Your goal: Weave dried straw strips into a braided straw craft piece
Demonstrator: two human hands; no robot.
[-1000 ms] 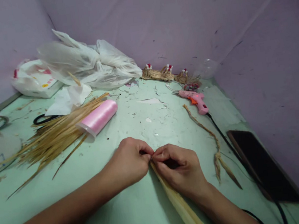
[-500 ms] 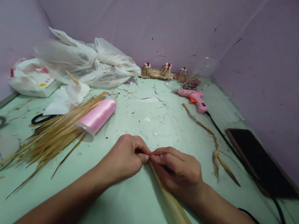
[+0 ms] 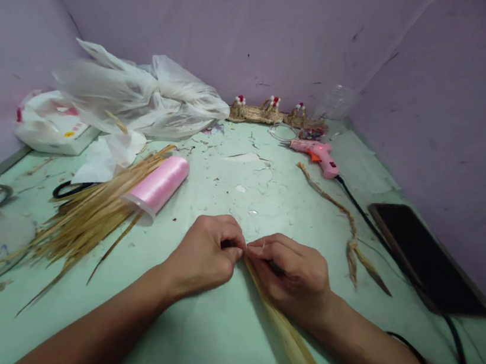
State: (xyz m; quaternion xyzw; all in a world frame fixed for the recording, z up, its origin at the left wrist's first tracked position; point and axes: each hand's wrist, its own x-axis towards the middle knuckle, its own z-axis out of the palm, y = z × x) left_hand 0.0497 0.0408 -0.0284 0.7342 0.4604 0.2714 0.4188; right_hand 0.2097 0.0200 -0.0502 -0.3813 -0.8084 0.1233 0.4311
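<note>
Left grip: I have the left hand (image 3: pixel 210 251) palm down over the desk (image 3: pixel 193 349), thumb and forefinger pinching the far tip of the pale dried strip (image 3: pixel 285 331).
Right grip: my right hand (image 3: pixel 297 270) meets it there, thumb and forefinger also pinched at that tip; the exact contact is too small for me to make out.
Fine strand: a thin, whitish thread (image 3: pixel 262 247) arcs by the right forefinger; I cannot tell where its ends run.
Dried strip: from the joined fingertips it runs toward me, beside the right hand, widening until it leaves the bottom edge of my view.
Pink spool: on my left, the spool of pink thread (image 3: pixel 162 183) lies on its side against the bundle of dried strips (image 3: pixel 87 226).
Bundle's far side: a crumpled white paper (image 3: pixel 109 155) lies beside a black loop (image 3: pixel 65 190).
Glue gun: on my right, the pink glue gun (image 3: pixel 321 157) lies on its side, a black cable (image 3: pixel 365 205) trailing from its handle.
Knotted piece: a twisted brown length (image 3: pixel 353 245) lies between the right hand and the black phone (image 3: pixel 427 259).
Back wall: along it I see a knotted plastic bag (image 3: pixel 125 102) and a braided band (image 3: pixel 254 113) topped with red and white beads (image 3: pixel 275 101).
</note>
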